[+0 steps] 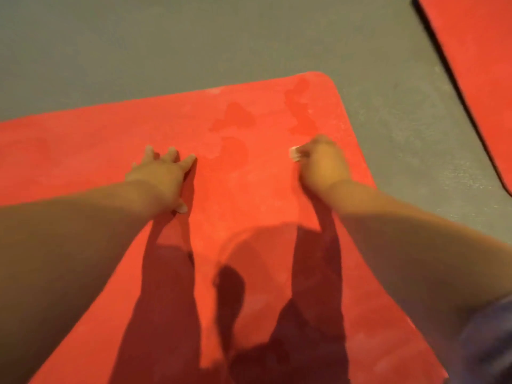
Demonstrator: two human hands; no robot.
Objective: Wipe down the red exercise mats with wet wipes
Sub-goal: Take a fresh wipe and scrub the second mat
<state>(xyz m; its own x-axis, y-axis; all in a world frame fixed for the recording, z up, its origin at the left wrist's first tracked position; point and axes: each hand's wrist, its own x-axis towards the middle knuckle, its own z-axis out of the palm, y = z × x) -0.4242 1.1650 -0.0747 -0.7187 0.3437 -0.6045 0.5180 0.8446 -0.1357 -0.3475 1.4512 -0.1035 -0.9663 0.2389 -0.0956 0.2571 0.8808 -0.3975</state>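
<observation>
Mat: I see a red exercise mat (249, 189) lying flat on the floor, matte and faintly chalky, with a rounded far-right corner.
Damp marks: darker blotchy patches (238, 120) sit on the mat just beyond both hands.
Left hand (160, 176): pressed palm-down on the mat, fingers (171, 153) spread wide and flat, holding nothing.
Right hand (322, 164): curled into a fist near the mat's right edge, fingers closed on a small whitish wad, probably the wet wipe (295, 154); the blur keeps me from being certain.
Second mat (476, 65): another red mat, dark-edged, lies well apart at the upper right.
Floor (166, 37): grey, smooth, slightly speckled.
Shadows: my arms cast long dark shapes toward me.
</observation>
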